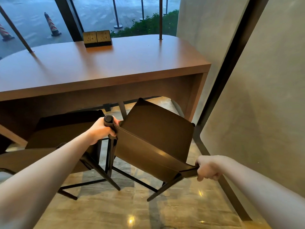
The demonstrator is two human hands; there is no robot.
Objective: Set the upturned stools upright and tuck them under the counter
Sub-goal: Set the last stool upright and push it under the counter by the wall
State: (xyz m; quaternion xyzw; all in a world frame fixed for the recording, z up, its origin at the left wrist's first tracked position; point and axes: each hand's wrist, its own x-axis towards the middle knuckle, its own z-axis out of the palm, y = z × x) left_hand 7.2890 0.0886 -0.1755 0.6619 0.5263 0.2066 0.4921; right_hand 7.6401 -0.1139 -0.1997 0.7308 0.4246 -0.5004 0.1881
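- The left hand (102,129) is curled round the upper end of a dark frame post at the left top corner of the stool (156,138), fingers wrapped round it and the post's round cap showing above the fist.
- The right hand (208,168) grips the other top corner of the same stool, fingers closed over the dark frame bar at the lower right edge of the brown backrest.
- This stool, brown leather on a black metal frame, stands legs-down in front of the counter (105,75) but is tilted to the right; its seat points toward the opening under the counter near the right end panel.
- A second stool (54,139) of the same kind stands just to the left, its seat partly under the counter's front edge; the left forearm crosses in front of it.
- On the counter top, by the window, sits a black block with two socket plates (97,38).
- Thin dark rods meet the counter top at its back edge.
- The floor (165,212) is glossy pale stone with light reflections.
- Outside the window stand striped traffic cones (52,24) and green shrubs.
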